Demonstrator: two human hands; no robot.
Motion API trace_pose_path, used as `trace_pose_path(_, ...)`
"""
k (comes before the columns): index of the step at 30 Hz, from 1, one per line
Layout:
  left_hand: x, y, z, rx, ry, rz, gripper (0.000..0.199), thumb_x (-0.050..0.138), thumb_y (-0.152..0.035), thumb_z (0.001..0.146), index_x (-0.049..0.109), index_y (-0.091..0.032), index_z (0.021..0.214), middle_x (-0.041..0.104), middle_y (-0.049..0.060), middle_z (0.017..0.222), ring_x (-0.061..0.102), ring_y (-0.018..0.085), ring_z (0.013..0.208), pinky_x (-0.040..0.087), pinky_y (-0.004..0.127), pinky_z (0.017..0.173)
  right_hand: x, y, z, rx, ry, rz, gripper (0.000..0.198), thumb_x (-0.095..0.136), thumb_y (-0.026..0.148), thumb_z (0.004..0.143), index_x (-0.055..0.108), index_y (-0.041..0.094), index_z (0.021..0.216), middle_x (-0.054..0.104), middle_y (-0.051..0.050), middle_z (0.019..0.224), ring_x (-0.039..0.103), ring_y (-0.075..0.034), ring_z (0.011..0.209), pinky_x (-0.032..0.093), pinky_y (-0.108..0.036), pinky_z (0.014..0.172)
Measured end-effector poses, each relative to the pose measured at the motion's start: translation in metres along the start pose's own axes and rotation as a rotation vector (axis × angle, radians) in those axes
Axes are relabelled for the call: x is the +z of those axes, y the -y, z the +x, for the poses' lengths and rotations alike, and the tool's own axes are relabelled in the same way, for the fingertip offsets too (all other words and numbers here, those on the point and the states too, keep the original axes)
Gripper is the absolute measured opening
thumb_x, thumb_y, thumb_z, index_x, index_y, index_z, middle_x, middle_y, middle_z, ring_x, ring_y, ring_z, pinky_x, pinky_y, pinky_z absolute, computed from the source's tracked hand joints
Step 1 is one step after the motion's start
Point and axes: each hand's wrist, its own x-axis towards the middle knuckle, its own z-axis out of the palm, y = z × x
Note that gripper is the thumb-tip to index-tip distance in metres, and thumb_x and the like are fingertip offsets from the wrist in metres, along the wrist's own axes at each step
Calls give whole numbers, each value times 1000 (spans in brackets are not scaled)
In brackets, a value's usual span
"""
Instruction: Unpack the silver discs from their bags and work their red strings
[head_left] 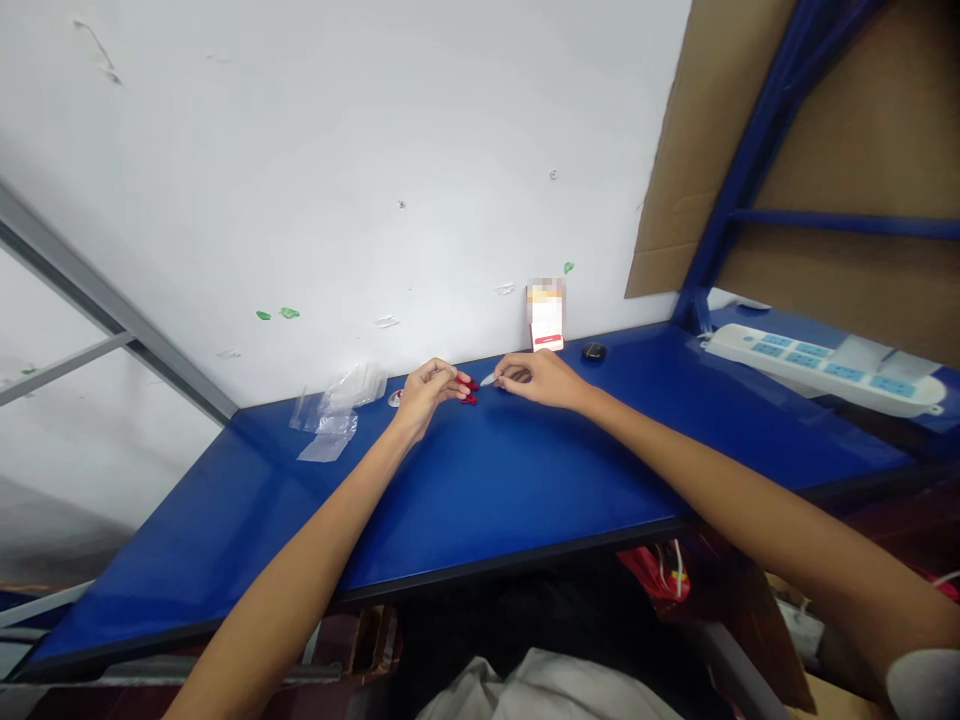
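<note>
My left hand is over the blue table, its thumb and fingers pinched on a small red piece whose exact kind I cannot make out. Just to the right, my right hand is closed on a small, pale, pointed piece. The tip of that pale piece points left, close beside the red one; whether they touch I cannot tell. A small round white and red item lies partly behind my left hand.
Clear plastic bags lie left on the blue table. A lit phone leans on the white wall, with a small black object beside it. A white power strip lies to the right, behind a blue metal frame.
</note>
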Motion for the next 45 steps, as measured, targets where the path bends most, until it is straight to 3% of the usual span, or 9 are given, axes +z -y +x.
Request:
trace_pose_path(6, -8, 8, 2, -29, 9, 37, 37, 94, -34, 75, 68, -14, 92, 81, 15, 109, 78, 19, 86, 64, 36, 89, 6, 2, 2, 115, -9, 172, 15, 74, 35, 89, 79, 21, 95, 83, -4, 89, 80, -21, 84, 62, -31, 82)
trace_pose_path(10, -9, 10, 3, -33, 15, 66, 42, 92, -38, 78, 66, -15, 101, 80, 17, 118, 81, 23, 93, 65, 40, 92, 8, -3, 4, 201, 2, 272, 14, 75, 32, 87, 77, 20, 94, 82, -4, 83, 78, -20, 75, 62, -30, 74)
trace_pose_path(14, -12, 12, 7, 9, -17, 205, 51, 82, -55, 88, 65, -17, 117, 82, 16, 110, 82, 24, 86, 67, 37, 78, 10, -6, 5, 225, 0, 313, 14, 77, 31, 84, 76, 19, 93, 81, -4, 80, 78, -19, 73, 61, -28, 71)
trace_pose_path(17, -13, 17, 10, 42, -1, 296, 52, 74, -64, 92, 70, -14, 105, 82, 16, 97, 80, 24, 77, 64, 33, 68, 10, -5, 5, 208, 0, 308, 14, 76, 30, 85, 76, 19, 92, 81, -4, 79, 78, -19, 72, 61, -28, 71)
trace_pose_path(22, -12, 21, 9, 148, 1, 423, 41, 75, -55, 93, 79, -15, 102, 79, 9, 84, 75, 21, 71, 62, 34, 68, 10, 1, 4, 223, -13, 307, 11, 75, 27, 86, 74, 19, 92, 81, -4, 80, 79, -20, 74, 62, -28, 70)
trace_pose_path(29, -3, 9, 1, 295, -17, 554, 34, 72, -48, 96, 85, -23, 115, 80, 8, 105, 75, 21, 81, 61, 36, 81, 17, 0, 5, 282, -79, 363, 28, 85, 31, 83, 59, 23, 91, 81, -4, 77, 80, -22, 69, 65, -29, 61)
trace_pose_path(32, 4, 8, -2, 289, -9, 563, 27, 75, -43, 94, 86, -23, 108, 82, 7, 101, 76, 24, 84, 61, 37, 81, 22, -1, 5, 304, -89, 420, 35, 89, 35, 81, 58, 23, 92, 82, -5, 78, 81, -24, 70, 66, -30, 60)
trace_pose_path(36, 11, 9, -6, 289, 7, 628, 19, 77, -38, 93, 85, -25, 104, 82, 6, 93, 76, 25, 81, 61, 39, 80, 29, 1, 4, 322, -86, 461, 37, 90, 38, 82, 60, 22, 95, 83, -6, 81, 82, -24, 72, 68, -32, 62)
trace_pose_path(45, 10, 9, -8, 504, 40, 916, 15, 68, -33, 101, 79, -24, 105, 77, 7, 100, 69, 21, 84, 55, 35, 82, 37, 5, 4, 279, -107, 515, 31, 85, 37, 85, 61, 22, 99, 83, -6, 87, 83, -23, 81, 69, -35, 74)
